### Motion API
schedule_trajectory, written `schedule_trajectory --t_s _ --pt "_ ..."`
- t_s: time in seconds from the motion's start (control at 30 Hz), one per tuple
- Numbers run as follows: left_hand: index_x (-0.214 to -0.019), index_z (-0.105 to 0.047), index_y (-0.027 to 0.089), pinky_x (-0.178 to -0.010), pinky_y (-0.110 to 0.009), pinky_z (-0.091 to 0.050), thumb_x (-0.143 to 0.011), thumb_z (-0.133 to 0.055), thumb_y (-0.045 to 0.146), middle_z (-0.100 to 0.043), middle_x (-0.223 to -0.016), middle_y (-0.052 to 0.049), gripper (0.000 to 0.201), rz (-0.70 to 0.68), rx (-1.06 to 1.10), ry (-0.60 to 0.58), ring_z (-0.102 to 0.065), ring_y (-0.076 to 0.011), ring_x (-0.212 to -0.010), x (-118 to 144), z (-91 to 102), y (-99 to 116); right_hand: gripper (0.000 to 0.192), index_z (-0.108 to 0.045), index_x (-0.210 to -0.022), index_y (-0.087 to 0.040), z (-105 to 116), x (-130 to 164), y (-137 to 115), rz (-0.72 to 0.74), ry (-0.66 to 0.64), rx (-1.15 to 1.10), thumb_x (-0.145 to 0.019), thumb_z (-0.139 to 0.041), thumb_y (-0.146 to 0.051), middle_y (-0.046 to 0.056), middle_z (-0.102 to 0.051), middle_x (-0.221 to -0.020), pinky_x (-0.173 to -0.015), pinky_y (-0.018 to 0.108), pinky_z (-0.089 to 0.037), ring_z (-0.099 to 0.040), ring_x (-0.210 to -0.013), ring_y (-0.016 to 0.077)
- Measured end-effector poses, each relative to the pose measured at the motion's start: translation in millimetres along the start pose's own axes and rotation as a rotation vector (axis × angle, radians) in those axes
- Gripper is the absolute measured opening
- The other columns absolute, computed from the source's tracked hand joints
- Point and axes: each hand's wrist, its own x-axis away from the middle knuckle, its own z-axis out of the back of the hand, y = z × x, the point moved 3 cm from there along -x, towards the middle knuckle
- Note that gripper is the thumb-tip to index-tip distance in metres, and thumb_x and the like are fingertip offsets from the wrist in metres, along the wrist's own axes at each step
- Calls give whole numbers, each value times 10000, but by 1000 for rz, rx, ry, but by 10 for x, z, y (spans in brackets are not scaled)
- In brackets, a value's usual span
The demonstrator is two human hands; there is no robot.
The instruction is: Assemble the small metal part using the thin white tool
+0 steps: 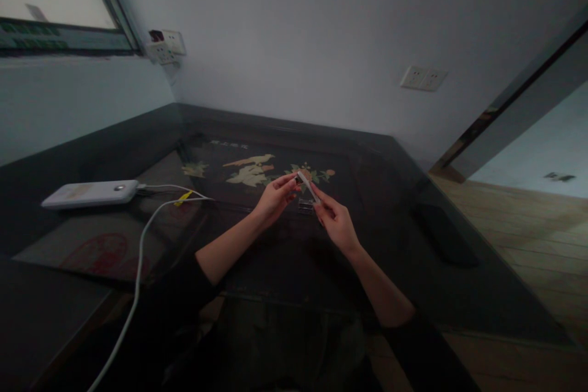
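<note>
From your head view, your left hand [274, 198] and right hand [335, 220] both pinch a slim white stick [309, 187] above the dark table [376, 245]. Its long axis tilts from upper left down to lower right. A small clear case [305, 204] lies beneath; its contents can't be made out.
</note>
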Motion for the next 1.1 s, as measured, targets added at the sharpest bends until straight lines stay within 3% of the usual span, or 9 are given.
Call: schedule_trajectory --t_s 0.17,0.43,0.67,0.8,0.97,1.1 --pt "-937 -716 162 -614 -178 -455 -626 -812 256 -709 -854 -42 338 3 -3 1 -620 -74 -669 9 -10 6 472 -558 -1328 -188 -15 -1 14 14 4 47 -887 -502 -345 60 -653 -914 -428 219 -276 -306 -498 76" --pt "-945 -720 165 -616 -166 -456 -611 -825 287 -712 -1005 -77 370 -26 -4 -40 -623 -72 -708 40 -48 48 461 -541 -1344 -217 -77 45 -12 34 -27 32 -898 -498 -324 43 -654 -874 -433 225 -281 -311 -480 74" --pt "-952 -714 168 -615 -166 -457 -617 -818 267 -713 -962 -58 364 -29 -23 -20 -612 -64 -686 27 -28 25 453 -553 -1336 -214 -43 15 30 45 31 87 -897 -491 -310 73 -696 -903 -506 243 -427 -542 -611 143" --pt "-953 -717 167 -609 -169 -453 -599 -828 272 -718 -912 -50 385 -16 -26 -22 -608 -63 -663 16 -7 -4 456 -547 -1340 -207 8 -13 58 56 70 117 -896 -492 -298 87 -704 -983 -541 250 -456 -587 -698 168" --pt "-935 -722 166 -600 -169 -451 -582 -838 274 -714 -871 -35 386 -20 -18 -21 -609 -64 -663 9 -3 -4 455 -556 -1333 -195 17 -15 65 47 69 128 -897 -492 -310 92 -696 -1016 -501 237 -421 -544 -625 140" --pt "-925 -714 159 -608 -174 -454 -585 -835 273 -711 -856 -40 378 -31 -7 -10 -613 -71 -667 15 -9 12 455 -553 -1335 -213 -20 -1 66 47 18 90 -896 -496 -322 67 -687 -961 -443 219 -349 -398 -502 85"
